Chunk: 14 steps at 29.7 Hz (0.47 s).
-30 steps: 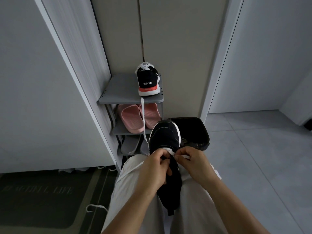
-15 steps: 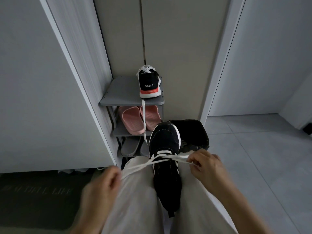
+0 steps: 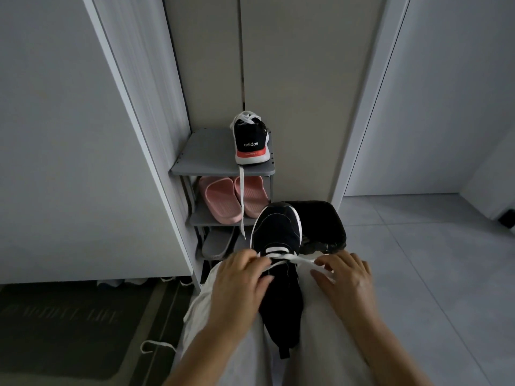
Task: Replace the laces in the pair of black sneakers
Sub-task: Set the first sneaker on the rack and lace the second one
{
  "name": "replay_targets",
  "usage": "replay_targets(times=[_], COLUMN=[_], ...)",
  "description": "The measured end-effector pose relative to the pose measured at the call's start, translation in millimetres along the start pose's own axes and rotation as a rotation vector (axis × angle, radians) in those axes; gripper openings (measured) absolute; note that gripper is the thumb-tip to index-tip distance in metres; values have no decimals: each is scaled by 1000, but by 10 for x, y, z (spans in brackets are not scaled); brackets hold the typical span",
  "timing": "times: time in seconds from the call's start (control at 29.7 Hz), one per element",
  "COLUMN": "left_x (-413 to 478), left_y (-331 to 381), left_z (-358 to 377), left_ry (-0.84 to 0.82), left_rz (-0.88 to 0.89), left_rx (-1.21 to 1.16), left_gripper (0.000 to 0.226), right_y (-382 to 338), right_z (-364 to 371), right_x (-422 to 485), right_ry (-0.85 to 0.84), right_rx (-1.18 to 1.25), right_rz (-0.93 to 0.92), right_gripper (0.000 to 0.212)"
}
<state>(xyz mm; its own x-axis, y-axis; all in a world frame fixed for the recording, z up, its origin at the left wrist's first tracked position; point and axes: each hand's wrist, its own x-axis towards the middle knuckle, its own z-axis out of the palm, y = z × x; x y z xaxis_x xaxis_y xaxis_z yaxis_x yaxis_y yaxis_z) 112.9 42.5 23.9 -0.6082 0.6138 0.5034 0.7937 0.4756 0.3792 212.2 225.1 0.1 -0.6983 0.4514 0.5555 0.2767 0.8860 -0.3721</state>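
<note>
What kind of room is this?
Most likely the entryway of a home. A shoe rack stands against the wall with a sneaker on top and pink slippers on the shelf below, and a dark doormat lies on the floor nearby.

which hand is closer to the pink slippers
Left. The left hand lies directly in front of the pink slippers; the right hand is farther right, past the sneaker.
</note>
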Motion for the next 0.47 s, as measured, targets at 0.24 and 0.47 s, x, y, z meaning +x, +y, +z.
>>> replay_targets(times=[0.24,0.47], left_x=[100,-571], left_y=[-12,-990], left_z=[50,-548], left_ry=[52,-70], left_rz=[79,-300], left_rx=[43,334], left_gripper=[12,23], right_y=[-54,-6], right_z=[-39,-38], right_x=[-62,-74], right_ry=[21,138], right_rx=[202,-80], right_rz=[-64,-209], right_gripper=[21,19])
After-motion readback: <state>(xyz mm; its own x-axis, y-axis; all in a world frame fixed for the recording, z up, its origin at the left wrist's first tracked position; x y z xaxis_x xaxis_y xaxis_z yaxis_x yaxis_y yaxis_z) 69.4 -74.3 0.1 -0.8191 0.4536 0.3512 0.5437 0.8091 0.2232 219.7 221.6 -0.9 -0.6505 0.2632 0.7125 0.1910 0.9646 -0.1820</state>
